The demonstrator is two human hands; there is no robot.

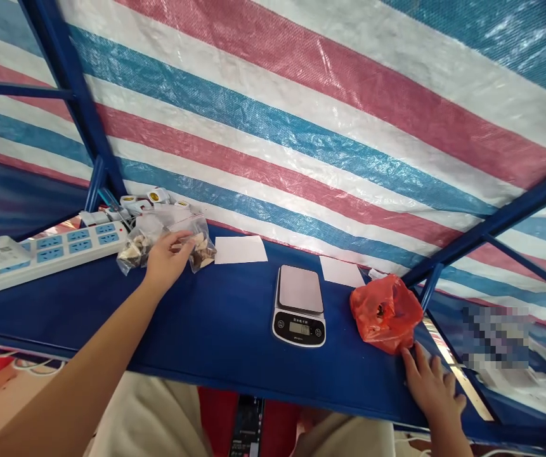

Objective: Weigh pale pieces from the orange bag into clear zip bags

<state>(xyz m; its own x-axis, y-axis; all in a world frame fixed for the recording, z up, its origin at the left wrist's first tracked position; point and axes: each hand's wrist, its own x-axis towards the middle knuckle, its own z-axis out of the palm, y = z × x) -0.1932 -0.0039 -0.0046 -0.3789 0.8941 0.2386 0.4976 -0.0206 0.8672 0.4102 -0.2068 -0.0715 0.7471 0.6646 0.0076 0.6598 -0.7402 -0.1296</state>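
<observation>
Two clear zip bags lie side by side at the back left of the blue table. The right zip bag [202, 252] holds pale and brown dried pieces. The left zip bag [134, 249] has similar contents. My left hand [168, 259] is over them, thumb and forefinger pinched together at the right bag's near side. A white kitchen scale [300, 289] with a black front panel and a lit display stands mid-table, its plate bare. At the right, my right hand [434, 384] rests with fingers apart, fingertips by the lower edge of a crumpled red plastic bag [387, 314].
A white sheet of paper [240, 249] lies behind the scale to the left, another paper [342, 271] to the right. A long power strip [73, 257] runs along the left. Striped sheeting [273, 127] and blue frame bars [70, 82] close off the back.
</observation>
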